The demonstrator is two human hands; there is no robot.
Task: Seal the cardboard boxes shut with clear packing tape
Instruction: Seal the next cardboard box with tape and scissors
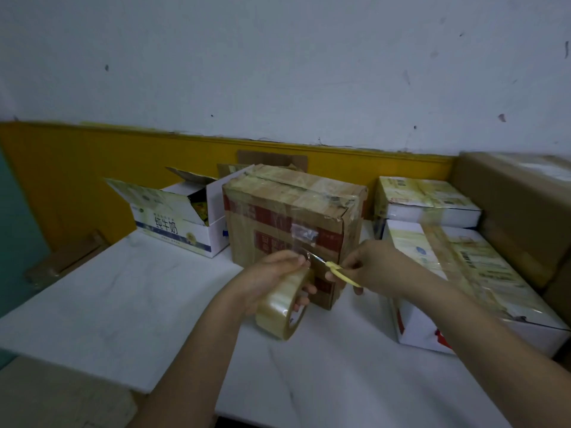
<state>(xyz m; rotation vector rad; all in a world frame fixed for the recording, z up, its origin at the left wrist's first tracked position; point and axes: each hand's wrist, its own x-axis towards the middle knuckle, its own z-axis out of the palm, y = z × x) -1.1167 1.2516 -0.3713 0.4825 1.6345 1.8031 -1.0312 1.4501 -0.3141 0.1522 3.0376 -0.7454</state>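
Left hand [272, 279] grips the tape roll [282, 307]; right hand [367, 267] holds yellow scissors [343, 274] at the tape strip by the brown box [293, 223].

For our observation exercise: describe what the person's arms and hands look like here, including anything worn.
Both forearms are bare from the bottom edge of the picture; no sleeves, gloves, watch, rings or bracelets show on the left hand or right hand. Fingernails look short and plain.

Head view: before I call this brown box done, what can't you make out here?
- Brown box: its rear and underside face away; seams there unseen.
- Yellow-handled cutter: right hand covers the handle; blade is small and blurred.
- Tape roll: left hand hides its core.
- Open milk box: contents shadowed by flaps.
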